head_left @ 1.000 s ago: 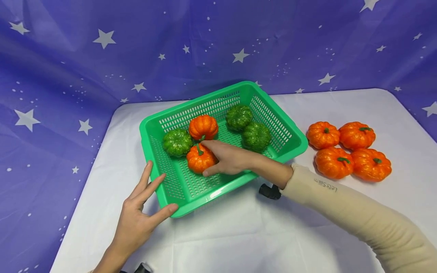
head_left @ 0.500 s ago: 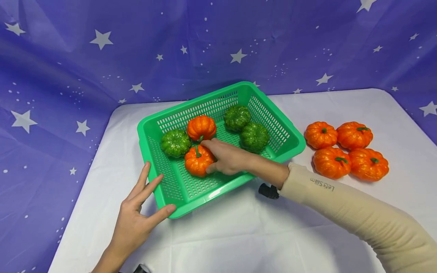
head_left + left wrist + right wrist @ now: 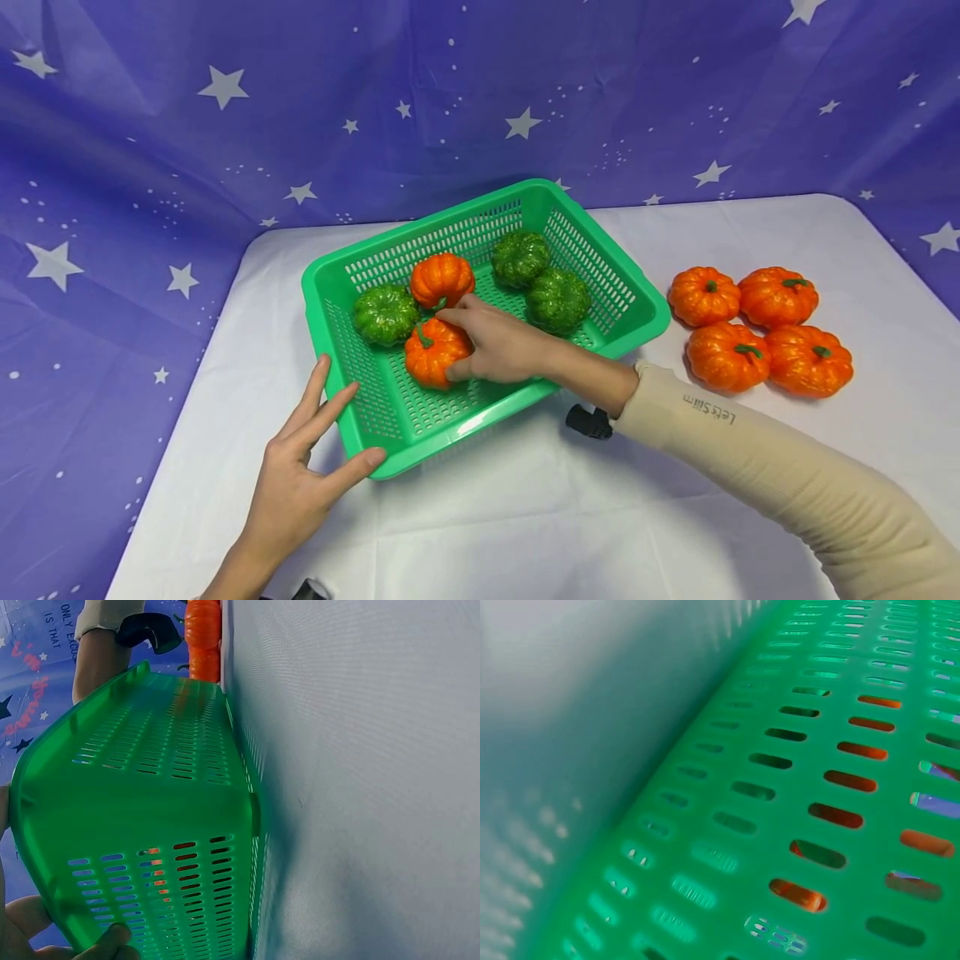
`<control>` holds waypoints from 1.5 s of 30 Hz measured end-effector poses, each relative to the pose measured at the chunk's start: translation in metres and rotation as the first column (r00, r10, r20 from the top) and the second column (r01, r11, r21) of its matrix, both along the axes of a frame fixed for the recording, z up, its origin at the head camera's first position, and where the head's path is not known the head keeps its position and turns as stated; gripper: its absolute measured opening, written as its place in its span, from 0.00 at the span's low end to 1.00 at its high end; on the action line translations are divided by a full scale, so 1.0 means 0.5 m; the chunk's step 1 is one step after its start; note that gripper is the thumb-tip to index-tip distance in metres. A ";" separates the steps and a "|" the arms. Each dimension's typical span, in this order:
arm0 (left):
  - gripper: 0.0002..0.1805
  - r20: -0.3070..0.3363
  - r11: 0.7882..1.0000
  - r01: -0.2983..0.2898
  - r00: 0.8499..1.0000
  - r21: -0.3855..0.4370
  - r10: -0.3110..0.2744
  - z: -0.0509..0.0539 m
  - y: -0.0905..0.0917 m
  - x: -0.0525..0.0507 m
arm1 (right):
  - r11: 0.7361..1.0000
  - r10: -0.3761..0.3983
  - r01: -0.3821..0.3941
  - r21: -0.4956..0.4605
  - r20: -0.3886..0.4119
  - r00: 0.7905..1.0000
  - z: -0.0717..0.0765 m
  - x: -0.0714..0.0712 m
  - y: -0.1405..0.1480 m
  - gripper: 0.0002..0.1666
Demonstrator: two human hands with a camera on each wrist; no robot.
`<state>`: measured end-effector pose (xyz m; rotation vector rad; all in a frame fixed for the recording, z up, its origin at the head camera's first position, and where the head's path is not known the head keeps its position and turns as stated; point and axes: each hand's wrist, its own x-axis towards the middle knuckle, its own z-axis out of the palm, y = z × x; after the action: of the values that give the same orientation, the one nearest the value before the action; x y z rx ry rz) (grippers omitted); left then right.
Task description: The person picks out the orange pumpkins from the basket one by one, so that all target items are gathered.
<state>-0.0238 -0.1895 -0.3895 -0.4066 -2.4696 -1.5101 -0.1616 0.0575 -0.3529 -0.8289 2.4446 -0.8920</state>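
Observation:
In the head view a green plastic basket (image 3: 468,429) holds several small pumpkins. My right hand (image 3: 506,342) reaches inside and grips the front orange pumpkin (image 3: 431,354), thumb on its near side and fingers at its far right side. Behind that one lies another orange pumpkin (image 3: 442,279), with a green pumpkin (image 3: 386,315) to its left. My left hand (image 3: 292,496) touches the basket's left end, its fingers spread and thumb at the near corner. The left wrist view shows fingertips (image 3: 112,939) against the outer wall. Only the slotted basket wall (image 3: 832,776) fills most of the right wrist view; that hand is hidden there.
Two green pumpkins (image 3: 558,300) lie at the basket's right end. Several orange pumpkins (image 3: 727,357) sit clustered on the white tablecloth (image 3: 525,517) to the right. A purple star-patterned curtain (image 3: 450,158) hangs behind the table.
The front orange pumpkin has turned under my right hand, its stem now pointing further left. My left hand and the basket have kept their places.

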 end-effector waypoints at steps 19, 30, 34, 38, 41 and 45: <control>0.41 0.003 1.000 -0.013 1.000 -0.008 0.013 0.004 -0.003 0.003 | 0.994 0.002 -0.008 -0.110 -0.049 0.999 0.004 0.005 -0.006 0.38; 0.40 0.012 1.000 -0.006 1.000 -0.019 0.007 0.001 -0.005 0.001 | 0.973 0.025 -0.033 -0.229 -0.038 0.999 0.003 0.009 0.000 0.37; 0.40 0.001 1.000 -0.010 1.000 -0.018 0.010 0.002 -0.003 0.002 | 0.964 0.030 -0.043 -0.263 -0.053 0.998 0.003 0.011 0.002 0.36; 0.40 -0.003 1.000 -0.011 1.000 -0.025 0.011 0.000 -0.003 0.001 | 0.950 0.026 -0.033 -0.311 -0.029 0.999 0.006 0.013 0.006 0.37; 0.40 0.004 0.999 -0.012 1.000 -0.039 0.012 -0.002 -0.004 -0.001 | 0.941 0.013 -0.016 -0.338 -0.011 1.000 0.010 0.014 0.011 0.38; 0.41 0.012 0.999 -0.013 1.000 -0.051 0.014 -0.003 -0.004 -0.002 | 0.936 0.006 -0.011 -0.352 -0.015 1.000 0.016 0.012 0.017 0.39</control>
<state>-0.0246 -0.1913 -0.3909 -0.3900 -2.5198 -1.4508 -0.1556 0.0662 -0.3450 -0.9661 2.3225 -1.3516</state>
